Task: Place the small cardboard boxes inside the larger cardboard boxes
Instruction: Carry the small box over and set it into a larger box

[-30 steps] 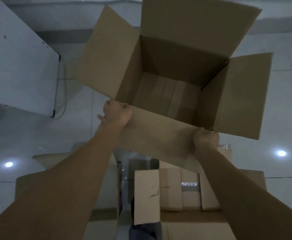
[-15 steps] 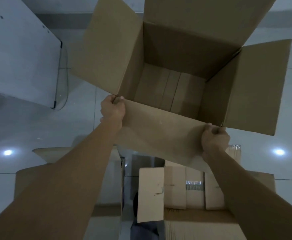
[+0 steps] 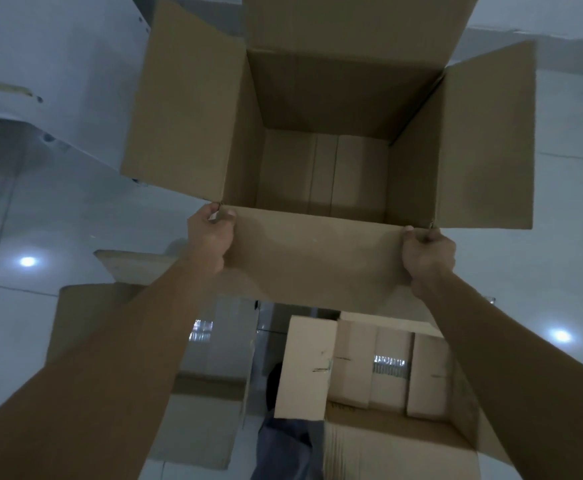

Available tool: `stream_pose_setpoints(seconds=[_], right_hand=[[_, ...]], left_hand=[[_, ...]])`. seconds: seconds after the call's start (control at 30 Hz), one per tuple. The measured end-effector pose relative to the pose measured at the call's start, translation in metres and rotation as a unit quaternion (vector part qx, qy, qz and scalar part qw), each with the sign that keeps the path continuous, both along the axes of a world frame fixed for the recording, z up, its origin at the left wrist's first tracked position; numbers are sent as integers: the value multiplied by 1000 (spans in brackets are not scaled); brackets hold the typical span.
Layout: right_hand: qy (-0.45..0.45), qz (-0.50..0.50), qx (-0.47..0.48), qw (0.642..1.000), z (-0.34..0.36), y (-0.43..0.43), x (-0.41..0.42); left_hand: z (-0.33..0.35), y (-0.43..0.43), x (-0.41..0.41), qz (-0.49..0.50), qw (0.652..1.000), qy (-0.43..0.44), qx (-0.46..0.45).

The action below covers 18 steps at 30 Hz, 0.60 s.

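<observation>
A large open cardboard box (image 3: 317, 258) stands in front of me with all its flaps spread out. My left hand (image 3: 212, 237) grips the left end of its near flap, and my right hand (image 3: 427, 254) grips the right end. Several small cardboard boxes (image 3: 321, 171) lie flat side by side on its bottom. Closer to me, a second open box (image 3: 397, 445) holds several more small boxes (image 3: 390, 368) standing in a row.
A third cardboard box (image 3: 210, 403) sits at the lower left, partly hidden by my left forearm. A white furniture panel (image 3: 58, 71) rises at the upper left. The floor is glossy white tile (image 3: 560, 271) with light reflections. A dark trouser leg (image 3: 283, 445) shows between the near boxes.
The large box has turned from a skewed angle to square in front of me and come nearer. Both hands have stayed on the near flap's ends.
</observation>
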State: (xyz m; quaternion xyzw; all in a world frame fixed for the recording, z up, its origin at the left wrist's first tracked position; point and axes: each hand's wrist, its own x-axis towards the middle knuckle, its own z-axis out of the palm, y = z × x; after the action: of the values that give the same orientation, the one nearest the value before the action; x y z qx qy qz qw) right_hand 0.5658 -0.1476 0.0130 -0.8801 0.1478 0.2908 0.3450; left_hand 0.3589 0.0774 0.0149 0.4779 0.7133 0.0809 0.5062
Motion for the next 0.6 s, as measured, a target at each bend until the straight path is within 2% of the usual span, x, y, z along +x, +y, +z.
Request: stream_pose_setpoints(seconds=[0.3, 0.47, 0.6], right_hand=[[-16, 44, -42, 998, -4, 6, -29], [-16, 103, -91, 990, -2, 6, -30], [-36, 127, -146, 981, 13, -3, -39]], left_hand=[[-3, 0, -33, 5, 999, 36, 24], [-2, -2, -32, -40, 998, 50, 28], [7, -14, -43, -107, 985, 129, 29]])
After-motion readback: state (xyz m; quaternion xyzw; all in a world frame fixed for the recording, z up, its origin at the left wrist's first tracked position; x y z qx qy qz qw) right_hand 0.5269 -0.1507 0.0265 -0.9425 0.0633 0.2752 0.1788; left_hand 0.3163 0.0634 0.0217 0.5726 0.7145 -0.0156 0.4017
